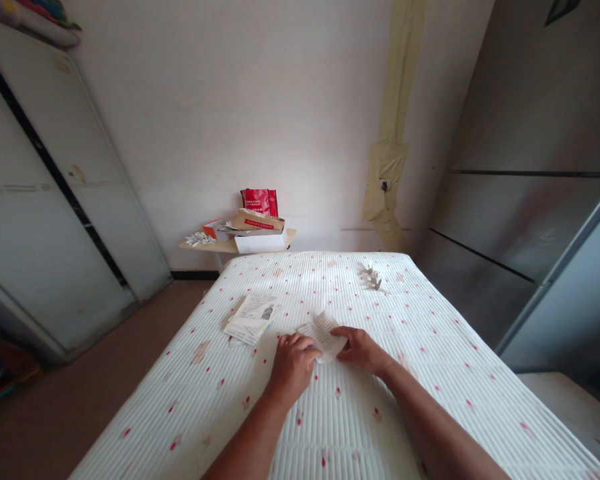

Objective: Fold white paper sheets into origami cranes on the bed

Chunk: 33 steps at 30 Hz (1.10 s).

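A small sheet of printed paper [323,333] lies between my two hands over the white quilted cover, its upper part bent up. My left hand [295,360] is closed on the paper's lower left edge, its fingers curled. On the right side, my right hand [361,350] pinches the same sheet between thumb and fingers. To the left rests a stack of printed paper sheets [253,319], the top one with a dark picture on it. Farther back on the right sit several folded paper pieces [373,277].
The bed-like surface has a white ribbed cover [350,427] with red dots. Behind it, a small side table [220,247] bears a white box [261,243], a red bag [260,200] and more folded papers [200,239]. A grey refrigerator [485,233] stands right, a white cabinet [55,200] left.
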Motion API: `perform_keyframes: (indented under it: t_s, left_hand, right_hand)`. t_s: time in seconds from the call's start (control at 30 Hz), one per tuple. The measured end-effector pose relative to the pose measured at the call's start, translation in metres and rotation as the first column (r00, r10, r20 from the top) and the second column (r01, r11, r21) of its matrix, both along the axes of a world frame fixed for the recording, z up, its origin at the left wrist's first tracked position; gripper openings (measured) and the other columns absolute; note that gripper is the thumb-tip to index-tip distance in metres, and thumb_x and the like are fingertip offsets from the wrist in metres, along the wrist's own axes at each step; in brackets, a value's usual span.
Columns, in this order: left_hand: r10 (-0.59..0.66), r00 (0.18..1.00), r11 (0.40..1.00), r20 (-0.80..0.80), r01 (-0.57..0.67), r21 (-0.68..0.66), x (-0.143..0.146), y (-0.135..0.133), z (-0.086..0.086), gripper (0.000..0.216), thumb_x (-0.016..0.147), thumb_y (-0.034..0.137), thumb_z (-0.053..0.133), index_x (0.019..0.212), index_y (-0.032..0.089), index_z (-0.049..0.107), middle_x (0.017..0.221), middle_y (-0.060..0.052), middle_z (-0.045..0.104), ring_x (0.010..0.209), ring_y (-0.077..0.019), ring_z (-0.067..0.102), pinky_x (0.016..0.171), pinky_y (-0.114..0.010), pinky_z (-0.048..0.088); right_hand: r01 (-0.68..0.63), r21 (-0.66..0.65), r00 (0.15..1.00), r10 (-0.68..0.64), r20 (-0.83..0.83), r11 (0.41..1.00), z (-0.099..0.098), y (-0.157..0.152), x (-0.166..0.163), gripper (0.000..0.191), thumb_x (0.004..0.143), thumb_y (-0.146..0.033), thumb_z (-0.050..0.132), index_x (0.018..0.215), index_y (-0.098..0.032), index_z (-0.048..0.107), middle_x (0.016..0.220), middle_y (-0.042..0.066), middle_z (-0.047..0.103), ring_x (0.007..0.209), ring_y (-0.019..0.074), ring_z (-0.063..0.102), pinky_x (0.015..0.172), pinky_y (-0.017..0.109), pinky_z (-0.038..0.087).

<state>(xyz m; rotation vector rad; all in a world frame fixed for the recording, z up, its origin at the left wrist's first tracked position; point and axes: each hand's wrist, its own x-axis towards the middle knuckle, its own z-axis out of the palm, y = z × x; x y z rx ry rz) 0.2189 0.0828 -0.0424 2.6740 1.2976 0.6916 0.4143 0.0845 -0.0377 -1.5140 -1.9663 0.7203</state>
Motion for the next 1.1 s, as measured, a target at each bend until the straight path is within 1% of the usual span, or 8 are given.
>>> perform_keyframes:
  t_s: [0.13, 0.27, 0.33, 0.5, 0.63, 0.8, 0.97, 1.1]
  left_hand:
    - [0.005, 0.997, 1.000, 0.072, -0.004, -0.016, -0.006, 0.008, -0.010, 0.034, 0.073, 0.005, 0.047, 0.084, 0.028, 0.070, 0.098, -0.001, 0.066, 0.093, -0.0169, 0.056, 0.085, -0.034, 0.040]
    - [0.010, 0.989, 1.000, 0.147, -0.008, -0.012, -0.009, 0.012, -0.017, 0.034, 0.071, 0.002, 0.048, 0.081, 0.025, 0.070, 0.096, 0.000, 0.068, 0.090, -0.0153, 0.060, 0.086, -0.033, 0.043]
    - [0.000, 0.988, 1.000, 0.154, 0.000, -0.002, -0.010, 0.013, -0.018, 0.032, 0.070, 0.002, 0.049, 0.080, 0.025, 0.070, 0.095, 0.000, 0.068, 0.090, -0.0154, 0.060, 0.085, -0.033, 0.044]
    - [0.009, 0.987, 1.000, 0.158, -0.009, -0.002, -0.010, 0.012, -0.018, 0.032, 0.070, 0.003, 0.049, 0.079, 0.025, 0.070, 0.095, 0.000, 0.068, 0.090, -0.0153, 0.060, 0.086, -0.033, 0.044]
    - [0.022, 0.987, 1.000, 0.160, -0.023, 0.000, -0.010, 0.012, -0.018, 0.032, 0.070, 0.002, 0.049, 0.078, 0.025, 0.070, 0.096, 0.000, 0.068, 0.092, -0.0151, 0.059, 0.086, -0.032, 0.043]
    - [0.077, 0.984, 0.997, 0.159, -0.078, 0.001, -0.011, 0.014, -0.019, 0.030, 0.070, 0.001, 0.048, 0.075, 0.023, 0.068, 0.095, 0.000, 0.067, 0.091, -0.0149, 0.058, 0.086, -0.031, 0.042]
    - [0.072, 0.985, 0.997, 0.159, -0.071, -0.012, -0.012, 0.013, -0.015, 0.025, 0.069, 0.002, 0.049, 0.072, 0.021, 0.064, 0.092, 0.000, 0.067, 0.089, -0.0144, 0.058, 0.086, -0.030, 0.040]
    - [0.080, 0.988, 0.997, 0.134, -0.076, -0.030, -0.011, 0.011, -0.013, 0.018, 0.072, 0.007, 0.049, 0.075, 0.020, 0.061, 0.086, -0.002, 0.066, 0.088, -0.0148, 0.056, 0.085, -0.029, 0.038]
  right_hand:
    - [0.026, 0.103, 0.967, -0.051, 0.249, 0.994, 0.005, -0.001, 0.005, 0.042, 0.063, -0.006, 0.053, 0.101, -0.020, 0.063, 0.097, 0.006, 0.062, 0.085, 0.0182, 0.059, 0.077, 0.026, 0.045]
    - [-0.048, 0.138, 0.948, 0.002, 0.317, 0.989, 0.005, -0.001, 0.009, 0.052, 0.063, -0.005, 0.052, 0.111, -0.022, 0.059, 0.124, 0.008, 0.048, 0.102, 0.0191, 0.054, 0.085, 0.027, 0.044]
    - [-0.102, 0.155, 0.941, 0.045, 0.335, 0.983, 0.005, -0.002, 0.010, 0.054, 0.061, -0.003, 0.051, 0.112, -0.021, 0.059, 0.132, 0.008, 0.042, 0.112, 0.0208, 0.048, 0.091, 0.029, 0.041]
    - [-0.135, 0.152, 0.945, 0.081, 0.318, 0.979, 0.008, -0.003, 0.011, 0.053, 0.061, 0.000, 0.050, 0.109, -0.019, 0.061, 0.131, 0.009, 0.046, 0.118, 0.0227, 0.044, 0.098, 0.031, 0.037]
    - [-0.135, 0.154, 0.948, 0.083, 0.307, 0.979, 0.007, -0.002, 0.012, 0.048, 0.062, 0.000, 0.052, 0.105, -0.017, 0.063, 0.129, 0.010, 0.048, 0.117, 0.0224, 0.046, 0.097, 0.031, 0.037]
    - [-0.154, 0.133, 0.947, 0.108, 0.304, 0.979, 0.007, -0.001, 0.014, 0.036, 0.065, -0.005, 0.055, 0.095, -0.019, 0.068, 0.118, 0.010, 0.057, 0.112, 0.0213, 0.049, 0.094, 0.032, 0.039]
    - [-0.212, 0.234, 0.945, 0.138, 0.297, 0.949, 0.001, 0.002, 0.016, 0.035, 0.066, -0.007, 0.057, 0.098, -0.019, 0.067, 0.120, 0.010, 0.057, 0.111, 0.0227, 0.048, 0.091, 0.034, 0.039]
    - [-0.270, 0.286, 0.947, 0.199, 0.252, 0.919, -0.006, 0.006, 0.018, 0.020, 0.074, -0.015, 0.055, 0.086, -0.022, 0.069, 0.110, 0.006, 0.063, 0.102, 0.0211, 0.052, 0.086, 0.032, 0.039]
